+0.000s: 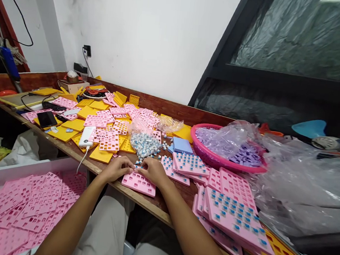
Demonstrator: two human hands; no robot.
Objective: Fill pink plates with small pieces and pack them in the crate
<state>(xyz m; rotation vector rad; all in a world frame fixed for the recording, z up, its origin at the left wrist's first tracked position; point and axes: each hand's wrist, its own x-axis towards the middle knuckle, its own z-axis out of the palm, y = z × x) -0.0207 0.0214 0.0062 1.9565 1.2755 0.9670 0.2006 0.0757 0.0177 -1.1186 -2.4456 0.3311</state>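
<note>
A pink foam-like board (139, 183) with rows of square holes lies at the table's near edge in front of me. My left hand (118, 168) is closed at its far left edge, fingertips pinched together. Over the far right part of the board my right hand (153, 170) is bent, its thumb and fingers pinched as well. Whatever sits between the fingertips is too small and covered to make out. Just beyond the hands is a heap of small white-and-blue pieces (144, 144), partly in a clear bag. Pink boards filled with blue pieces (190, 164) lie right of my right hand.
A stack of filled pink boards (236, 216) stands at the right. Behind it is a pink basket (195, 143) of purple pieces under clear plastic. Yellow boards (100, 154), a cabled white power bank (87, 137) and a phone (47, 119) lie left. A white bin (50, 164) holds pink sheets.
</note>
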